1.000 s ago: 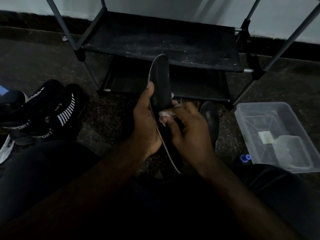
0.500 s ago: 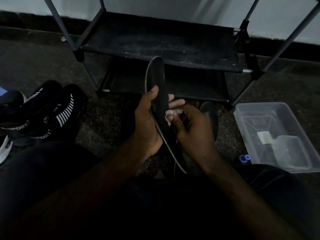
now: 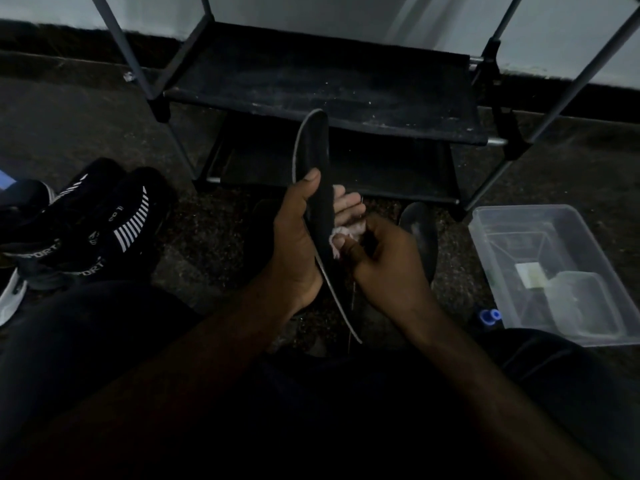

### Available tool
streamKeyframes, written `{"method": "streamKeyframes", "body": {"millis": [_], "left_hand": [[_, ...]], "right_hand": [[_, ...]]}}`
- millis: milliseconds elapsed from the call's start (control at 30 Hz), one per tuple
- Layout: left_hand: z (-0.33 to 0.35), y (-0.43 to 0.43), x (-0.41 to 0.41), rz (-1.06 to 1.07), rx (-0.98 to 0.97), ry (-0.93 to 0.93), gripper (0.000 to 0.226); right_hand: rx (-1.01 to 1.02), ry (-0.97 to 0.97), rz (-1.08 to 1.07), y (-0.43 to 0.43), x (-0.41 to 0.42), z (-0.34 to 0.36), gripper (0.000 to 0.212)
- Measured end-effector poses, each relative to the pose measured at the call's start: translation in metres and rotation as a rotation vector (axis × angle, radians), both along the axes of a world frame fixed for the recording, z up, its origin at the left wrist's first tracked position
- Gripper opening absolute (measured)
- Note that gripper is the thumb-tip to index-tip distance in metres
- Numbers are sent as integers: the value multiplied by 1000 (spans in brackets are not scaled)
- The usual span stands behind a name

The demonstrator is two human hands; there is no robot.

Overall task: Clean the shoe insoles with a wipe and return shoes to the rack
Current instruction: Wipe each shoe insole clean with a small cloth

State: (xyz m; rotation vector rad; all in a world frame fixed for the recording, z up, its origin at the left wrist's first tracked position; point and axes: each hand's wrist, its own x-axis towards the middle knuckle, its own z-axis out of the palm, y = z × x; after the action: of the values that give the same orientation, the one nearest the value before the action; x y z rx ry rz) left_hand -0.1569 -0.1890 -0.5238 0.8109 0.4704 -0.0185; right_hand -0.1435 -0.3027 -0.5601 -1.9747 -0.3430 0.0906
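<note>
My left hand point(image 3: 294, 244) grips a long black insole point(image 3: 313, 157) at its middle and holds it on edge, toe end up, in front of the black shoe rack point(image 3: 329, 88). My right hand point(image 3: 384, 261) pinches a small white wipe point(image 3: 341, 237) and presses it against the insole's right face at mid-length. A second dark insole point(image 3: 420, 233) lies on the floor just right of my right hand. A pair of black sport shoes point(image 3: 104, 230) with white stripes sits on the floor at the left.
A clear plastic bin point(image 3: 554, 271) holding a smaller container stands on the floor at the right, a blue cap point(image 3: 490, 315) beside it. More shoes point(image 3: 17, 209) show at the far left edge. My dark-clothed legs fill the bottom of the view.
The right hand with the wipe has slid up the insole from lower down to mid-length. The left hand has shifted its hold slightly, the insole tilting a little.
</note>
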Motion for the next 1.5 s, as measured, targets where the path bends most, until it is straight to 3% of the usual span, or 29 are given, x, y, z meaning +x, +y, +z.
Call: {"method": "streamKeyframes", "body": {"millis": [100, 333, 500, 733, 933, 1100, 1333, 1500], "left_hand": [[0, -2, 0, -10, 6, -9, 75], [-4, 3, -1, 13, 27, 41, 74], [-2, -5, -1, -30, 69, 43, 76], [-6, 1, -1, -22, 108, 78, 69], [-4, -6, -1, -30, 128, 43, 69], [-14, 0, -2, -92, 194, 57, 66], [-11, -8, -1, -30, 217, 79, 56], [-8, -7, -1, -6, 222, 113, 66]], "right_hand": [[-48, 8, -21, -1, 1, -1, 17], [78, -52, 151, 9, -19, 8, 4], [5, 5, -24, 1, 2, -1, 2], [252, 67, 203, 9, -17, 10, 11], [223, 73, 13, 6, 1, 0, 8], [310, 113, 215, 7, -12, 10, 7], [159, 81, -47, 5, 9, -6, 3], [306, 105, 159, 6, -1, 7, 4]]}}
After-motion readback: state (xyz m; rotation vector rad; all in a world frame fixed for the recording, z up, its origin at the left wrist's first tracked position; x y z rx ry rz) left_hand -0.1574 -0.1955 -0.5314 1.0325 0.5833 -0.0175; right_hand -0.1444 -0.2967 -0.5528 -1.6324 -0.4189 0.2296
